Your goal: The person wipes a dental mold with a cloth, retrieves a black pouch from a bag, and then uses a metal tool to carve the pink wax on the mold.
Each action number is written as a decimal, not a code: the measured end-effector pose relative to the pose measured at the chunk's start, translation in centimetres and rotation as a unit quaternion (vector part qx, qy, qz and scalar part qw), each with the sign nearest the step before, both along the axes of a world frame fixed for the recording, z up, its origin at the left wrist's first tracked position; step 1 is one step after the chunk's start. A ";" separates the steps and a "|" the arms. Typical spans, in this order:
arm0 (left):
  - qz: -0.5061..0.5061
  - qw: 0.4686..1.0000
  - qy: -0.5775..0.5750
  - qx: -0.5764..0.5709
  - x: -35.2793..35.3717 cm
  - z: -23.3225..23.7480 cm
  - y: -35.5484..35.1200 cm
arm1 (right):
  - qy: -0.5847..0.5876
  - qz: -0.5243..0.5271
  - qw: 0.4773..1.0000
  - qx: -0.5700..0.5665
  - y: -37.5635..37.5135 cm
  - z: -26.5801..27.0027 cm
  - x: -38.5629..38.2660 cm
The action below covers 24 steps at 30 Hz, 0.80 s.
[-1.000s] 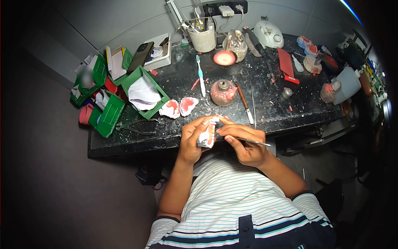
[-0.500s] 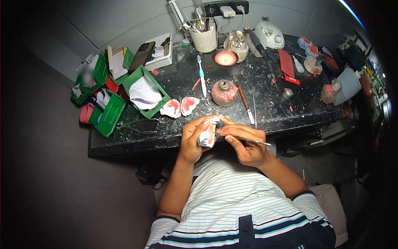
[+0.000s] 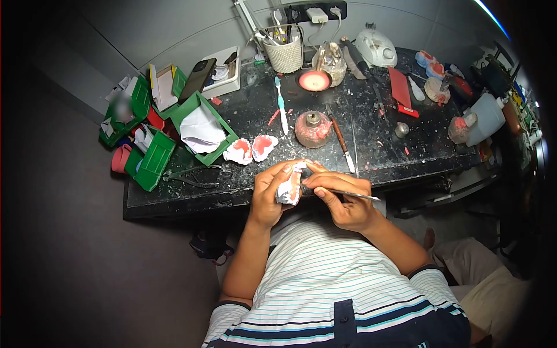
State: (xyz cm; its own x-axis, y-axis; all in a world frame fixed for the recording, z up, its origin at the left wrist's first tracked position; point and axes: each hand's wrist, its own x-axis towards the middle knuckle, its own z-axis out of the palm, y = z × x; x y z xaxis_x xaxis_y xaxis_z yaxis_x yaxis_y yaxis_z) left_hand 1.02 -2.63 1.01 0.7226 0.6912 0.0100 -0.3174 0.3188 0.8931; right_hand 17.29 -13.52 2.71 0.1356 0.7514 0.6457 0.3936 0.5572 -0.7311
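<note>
My left hand (image 3: 267, 194) is closed round a white plaster dental model (image 3: 288, 194) with pink wax and a row of teeth, held up off the front of the bench. In my right hand (image 3: 351, 206) a thin metal carving tool (image 3: 365, 197) is pinched like a pen. Its handle points right, and its working end is hidden behind my fingers at the model's right side. The fingertips of both hands come close together at the model's upper end.
Beyond my hands stand a spirit lamp (image 3: 313, 132), a wax knife (image 3: 342, 145) and a toothbrush (image 3: 281, 107). Two plaster pieces with red wax (image 3: 238, 152) lie left, near a green box (image 3: 223, 152). A dish of pink wax (image 3: 314, 81) sits farther back. Someone's leg (image 3: 493, 290) shows at right.
Both hands keep nearly the same pose, with the model and tool hardly shifted. At the lower right, the other person's legs have moved and show more.
</note>
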 end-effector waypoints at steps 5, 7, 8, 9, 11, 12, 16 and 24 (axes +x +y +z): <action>0.002 1.000 -0.003 0.000 0.1 0.1 0.0 | 0.006 -0.001 1.000 0.001 0.0 0.1 -0.1; 0.003 1.000 -0.001 -0.002 0.1 0.1 0.0 | 0.009 -0.008 1.000 -0.002 -0.1 0.1 -0.1; 0.003 1.000 -0.001 -0.001 0.1 0.1 0.0 | 0.005 0.000 1.000 -0.001 -0.1 0.0 0.0; 0.005 1.000 -0.003 0.001 0.1 0.0 0.0 | 0.001 0.009 1.000 0.000 0.0 0.0 0.0; 0.006 1.000 -0.005 0.002 0.0 0.0 0.0 | 0.009 0.006 1.000 0.003 0.1 0.1 0.0; 0.002 1.000 -0.008 0.000 0.1 0.1 0.1 | 0.016 0.002 1.000 0.006 0.0 0.1 0.0; -0.003 1.000 -0.012 -0.001 0.0 0.0 0.1 | 0.002 0.007 1.000 0.004 0.1 0.2 0.1; 0.003 1.000 -0.002 -0.001 0.1 0.1 0.0 | 0.014 0.021 0.999 -0.023 0.0 -0.3 0.7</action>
